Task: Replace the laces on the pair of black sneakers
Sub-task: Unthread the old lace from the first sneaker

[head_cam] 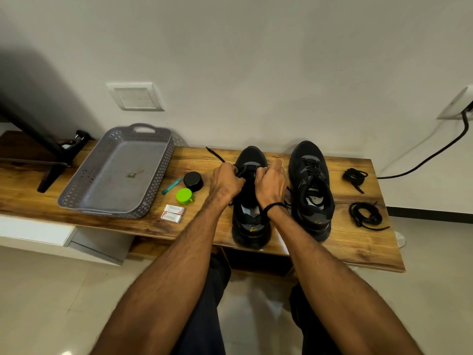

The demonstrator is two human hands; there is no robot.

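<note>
Watching, I saw the left hand (226,181) and right hand (271,184) clench the flat black lace (215,155) at the front eyelets of the black mesh sneaker (249,233), toe toward the far edge of the wooden tabletop (358,242).

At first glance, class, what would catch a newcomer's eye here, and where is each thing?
The left hand holds a black lace and the right hand grips the left sneaker, in the middle of the bench. The right sneaker stands beside it, with two coiled laces further right. A grey basket lies at the bench's left.
</note>
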